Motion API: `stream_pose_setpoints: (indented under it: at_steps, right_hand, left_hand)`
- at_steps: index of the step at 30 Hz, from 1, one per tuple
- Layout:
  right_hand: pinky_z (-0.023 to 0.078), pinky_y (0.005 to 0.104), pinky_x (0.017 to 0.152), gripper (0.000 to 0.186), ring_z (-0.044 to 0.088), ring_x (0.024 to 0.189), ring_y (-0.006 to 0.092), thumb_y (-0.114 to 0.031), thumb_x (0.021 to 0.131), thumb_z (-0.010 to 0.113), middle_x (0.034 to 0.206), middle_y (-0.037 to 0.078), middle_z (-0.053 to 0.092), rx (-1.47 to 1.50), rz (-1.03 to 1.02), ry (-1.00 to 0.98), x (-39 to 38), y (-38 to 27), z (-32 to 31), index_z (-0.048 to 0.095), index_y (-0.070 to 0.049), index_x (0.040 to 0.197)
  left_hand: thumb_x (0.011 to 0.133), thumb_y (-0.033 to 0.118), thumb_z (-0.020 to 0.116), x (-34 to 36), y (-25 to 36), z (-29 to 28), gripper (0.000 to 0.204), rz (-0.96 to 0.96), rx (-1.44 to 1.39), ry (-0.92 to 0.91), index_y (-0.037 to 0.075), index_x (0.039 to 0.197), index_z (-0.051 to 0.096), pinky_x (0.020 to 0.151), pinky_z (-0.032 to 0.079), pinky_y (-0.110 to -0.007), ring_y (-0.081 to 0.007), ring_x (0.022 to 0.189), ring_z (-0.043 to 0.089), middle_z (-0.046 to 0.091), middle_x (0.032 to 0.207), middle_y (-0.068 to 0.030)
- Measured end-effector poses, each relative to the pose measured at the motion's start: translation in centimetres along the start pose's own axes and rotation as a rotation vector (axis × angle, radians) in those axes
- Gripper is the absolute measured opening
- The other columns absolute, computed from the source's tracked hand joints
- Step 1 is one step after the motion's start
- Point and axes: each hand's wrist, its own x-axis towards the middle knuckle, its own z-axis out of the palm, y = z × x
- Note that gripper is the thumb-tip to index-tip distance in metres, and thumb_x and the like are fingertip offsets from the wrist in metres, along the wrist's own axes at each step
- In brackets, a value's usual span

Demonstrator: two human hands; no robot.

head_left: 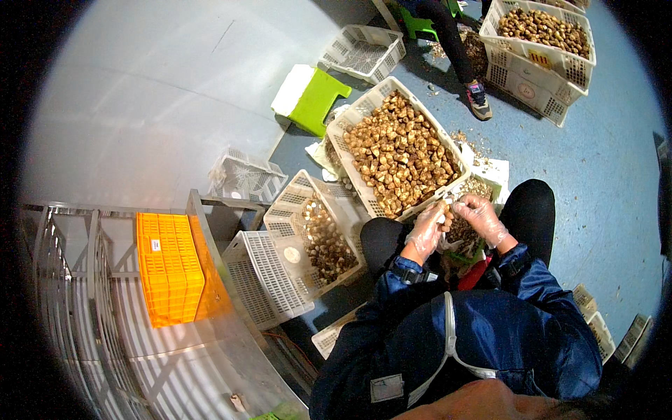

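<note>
I sit over a white crate (pixel 348 126) full of brown mushrooms (pixel 402 154), which rests tilted on the blue floor (pixel 602 168) with its near end against my knees. My left hand (pixel 425 232), in a thin clear glove, keeps a closed grip on one mushroom (pixel 444 212) right at the crate's near rim. My right hand (pixel 483 218), gloved the same way, sits just beside it with the fingers curled toward that mushroom; I cannot tell whether its grip is closed on anything. Between my knees, under both hands, lies a heap of dark trimmings (pixel 462 231). To my left a smaller white crate (pixel 288 217) holds a strip of mushrooms, and beyond it an orange crate (pixel 168 266) stands on a metal rack (pixel 84 294). A green stool (pixel 316 101) stands past the big crate's far corner.
</note>
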Motion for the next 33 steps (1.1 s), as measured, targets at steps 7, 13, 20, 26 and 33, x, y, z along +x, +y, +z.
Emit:
stream_pose_setpoints:
  at_steps: [7,13,20,26,33]
  right_hand:
    - [0.039,0.0233,0.063,0.020,0.042,0.070,0.0049,-0.017,0.093,0.061,0.073,-0.007,0.049,-0.159,0.187,-0.037,0.7,-2.0,0.5,0.054,-0.005,0.078]
    - [0.040,0.0240,0.063,0.021,0.042,0.070,0.0053,-0.018,0.093,0.060,0.072,-0.006,0.048,-0.240,0.073,-0.053,0.2,-2.6,0.4,0.054,-0.005,0.079]
    - [0.040,0.0256,0.061,0.019,0.042,0.069,0.0062,-0.017,0.093,0.060,0.072,-0.005,0.048,-0.364,-0.098,-0.056,-0.1,-2.9,0.1,0.055,-0.005,0.079]
    - [0.043,0.0256,0.066,0.020,0.045,0.074,0.0064,-0.019,0.093,0.060,0.077,-0.003,0.052,-0.366,-0.084,-0.044,0.1,-2.4,-0.2,0.057,-0.002,0.082]
    - [0.046,0.0287,0.076,0.019,0.053,0.084,0.0106,-0.017,0.094,0.059,0.088,0.002,0.060,0.000,0.072,-0.081,-0.7,-2.0,-0.6,0.057,-0.001,0.084]
  left_hand:
    - [0.097,0.032,0.055,1.1,-2.5,-3.4,0.029,0.339,0.411,-0.053,0.007,0.111,0.059,0.057,0.042,-0.020,-0.0065,0.068,0.053,0.058,0.085,0.0014]
    - [0.098,0.034,0.054,1.6,-2.6,-3.2,0.033,0.199,0.348,-0.005,0.007,0.116,0.059,0.060,0.043,-0.021,-0.0066,0.072,0.053,0.059,0.090,0.0026]
    - [0.098,0.037,0.053,0.4,-0.9,0.3,0.033,0.055,0.052,0.026,0.008,0.113,0.060,0.054,0.041,-0.021,-0.0064,0.065,0.052,0.057,0.083,0.0030]
    - [0.097,0.039,0.054,2.1,-3.0,-1.9,0.032,0.100,0.140,0.063,0.010,0.108,0.061,0.052,0.040,-0.021,-0.0061,0.062,0.051,0.056,0.077,0.0032]
    - [0.097,0.040,0.052,0.7,-1.2,-0.5,0.030,-0.051,-0.045,0.092,0.011,0.100,0.060,0.045,0.039,-0.022,-0.0082,0.057,0.052,0.055,0.072,0.0033]
